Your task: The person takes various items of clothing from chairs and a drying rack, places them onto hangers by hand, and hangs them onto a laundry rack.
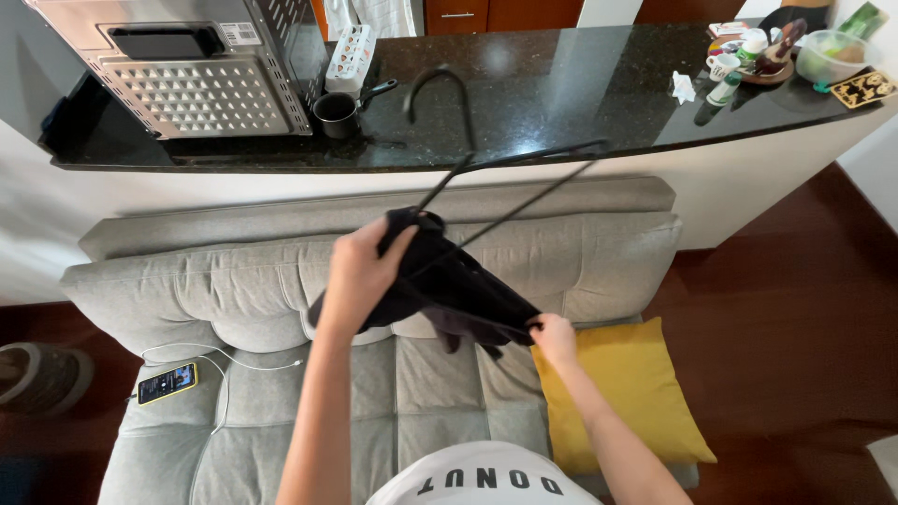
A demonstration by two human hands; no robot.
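My left hand is raised in front of me, fingers curled tight around the neck of a black wire clothes hanger and the bunched top of a dark, soft piece of clothing — both are gripped together there. The hanger's hook curves up beyond my left hand, and its thin arms slant up and away to the right of it. My right hand sits lower and to the right, pinching the lower edge of the dark clothing between thumb and fingers, so the cloth stretches in a slope between my two hands, with a fold hanging down under the middle.

Below both hands lies a grey padded fabric sofa. Just beside my right hand, touching the sofa seat, is a square yellow cushion. Well off to the left of my left hand, on the sofa seat, lies a phone in a yellow case with its screen lit, and a white cable loops from it across the seat.

Beyond my hands, past the sofa back, runs a black polished stone surface. On it, up and left of my left hand, stand a metal oven-like box with a perforated panel and a small dark saucepan with a handle. Far to the right of my hands are cups and a clear bowl — too small to tell more.
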